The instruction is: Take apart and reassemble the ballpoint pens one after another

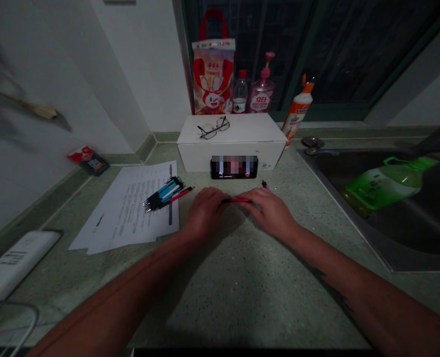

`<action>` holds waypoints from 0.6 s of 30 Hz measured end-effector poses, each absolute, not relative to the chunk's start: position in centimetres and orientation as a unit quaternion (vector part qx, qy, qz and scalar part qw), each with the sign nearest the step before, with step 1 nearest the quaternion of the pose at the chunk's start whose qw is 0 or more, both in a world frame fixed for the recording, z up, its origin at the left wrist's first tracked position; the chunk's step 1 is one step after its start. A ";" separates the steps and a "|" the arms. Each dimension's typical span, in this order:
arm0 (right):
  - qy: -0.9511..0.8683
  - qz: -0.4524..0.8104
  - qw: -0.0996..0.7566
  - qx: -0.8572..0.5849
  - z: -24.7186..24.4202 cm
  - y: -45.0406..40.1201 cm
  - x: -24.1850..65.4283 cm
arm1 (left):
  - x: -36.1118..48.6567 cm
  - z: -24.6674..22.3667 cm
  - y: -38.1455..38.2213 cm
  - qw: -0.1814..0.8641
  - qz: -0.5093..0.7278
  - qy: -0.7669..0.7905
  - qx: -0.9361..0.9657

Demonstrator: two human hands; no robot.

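With fingers of left hand [206, 209] and right hand [270, 206] pinching red pen [240, 200] near opposite ends, before phone [234, 169]: grip lightly, hold straight, avoid bending or jerking.

Dim light, its source hard to tell, leaves soft shadows on the speckled grey-green stone-like countertop [264, 292]; edges stretch and blur; pixelation partly masks a black rectangular phone [234, 168].

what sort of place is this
Most likely a kitchen: a dark metal sink is set into the speckled green countertop, and a pink pump bottle that looks like dish soap stands by the window.
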State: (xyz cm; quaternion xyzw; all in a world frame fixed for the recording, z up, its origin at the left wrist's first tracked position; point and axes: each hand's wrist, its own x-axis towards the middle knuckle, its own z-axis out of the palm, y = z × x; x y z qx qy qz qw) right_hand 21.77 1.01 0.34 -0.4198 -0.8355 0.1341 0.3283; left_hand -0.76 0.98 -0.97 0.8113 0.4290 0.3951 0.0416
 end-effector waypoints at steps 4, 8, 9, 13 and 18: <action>-0.858 0.109 0.266 -0.426 0.4 0.9 21.9 | -0.6 -1.2 0.9 0.068 0.415 0.428 0.800; -0.855 0.101 0.284 -0.421 0.7 0.8 22.1 | -0.4 -1.0 0.9 0.115 0.403 0.451 0.788; -0.856 0.102 0.284 -0.420 0.7 0.8 22.0 | -0.4 -1.0 0.9 0.126 0.396 0.463 0.783; -0.854 0.110 0.260 -0.437 0.5 0.7 21.8 | -0.3 -0.7 0.8 0.124 0.396 0.477 0.775; -0.848 0.122 0.281 -0.432 0.1 0.8 21.8 | 0.0 -0.5 0.7 0.135 0.405 0.465 0.776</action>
